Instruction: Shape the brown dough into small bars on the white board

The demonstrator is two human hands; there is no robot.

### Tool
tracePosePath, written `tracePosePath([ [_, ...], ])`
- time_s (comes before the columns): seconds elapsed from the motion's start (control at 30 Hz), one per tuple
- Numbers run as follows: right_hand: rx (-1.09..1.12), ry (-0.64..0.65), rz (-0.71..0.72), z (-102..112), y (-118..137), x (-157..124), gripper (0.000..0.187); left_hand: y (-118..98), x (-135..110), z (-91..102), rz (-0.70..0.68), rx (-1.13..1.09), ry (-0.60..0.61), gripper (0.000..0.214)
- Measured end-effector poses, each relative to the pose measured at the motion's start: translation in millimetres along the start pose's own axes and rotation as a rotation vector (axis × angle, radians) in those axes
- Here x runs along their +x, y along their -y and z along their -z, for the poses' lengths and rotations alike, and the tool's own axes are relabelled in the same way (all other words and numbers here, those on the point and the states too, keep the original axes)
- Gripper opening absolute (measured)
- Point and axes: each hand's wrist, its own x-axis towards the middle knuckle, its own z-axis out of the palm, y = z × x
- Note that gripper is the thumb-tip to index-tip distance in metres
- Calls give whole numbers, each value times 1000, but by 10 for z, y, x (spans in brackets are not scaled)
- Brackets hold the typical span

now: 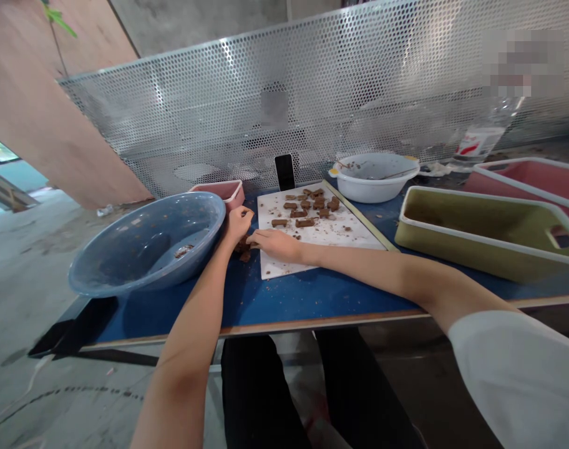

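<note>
My left hand [238, 223] is curled next to the rim of a big blue bowl [125, 262], fingers closed over small brown lumps [244, 249] lying on the blue table [312, 299]. My right hand [272, 242] lies low at the left edge of a white cutting board [322, 240], fingertips pinched toward the same brown lumps. Several brown shaped pieces [312, 206] are laid out at the far end of the board. What sits inside each hand is hidden.
A white basin [373, 178] with a utensil stands behind the board, beside a black phone [284, 171] propped upright. An olive tray [481, 231] and a pink tray [528, 178] are on the right, a small pink box [221, 190] behind the bowl. A perforated metal screen [312, 93] backs the table.
</note>
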Motion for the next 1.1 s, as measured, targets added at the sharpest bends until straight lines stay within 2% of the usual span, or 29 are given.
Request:
tracePosePath([
  [0.17,-35,32,-15,-19,31,16,21,-14,-13,21,-5,22,16,13],
  [0.27,-59,37,-24,40,80,52,24,-13,-13,26,-10,40,16,13],
  [0.37,-76,29,-62,252,104,107,32,-10,-2,27,-28,60,15,14],
  [0.47,-31,-4,-188,606,77,100,36,-4,13,21,-50,75,19,14],
  [0.6,47,122,-229,1073,14,-147,37,-10,11,10,-63,78,34,15],
  [0.73,-35,197,-261,1352,-11,-582,42,-36,-7,9,-68,77,36,13],
  [0.9,-8,315,-265,1512,-71,-904,36,-61,-31,19,-56,77,36,13],
  [1.1,139,389,-260,1489,-131,-885,29,-80,-48,36,-33,79,49,13],
])
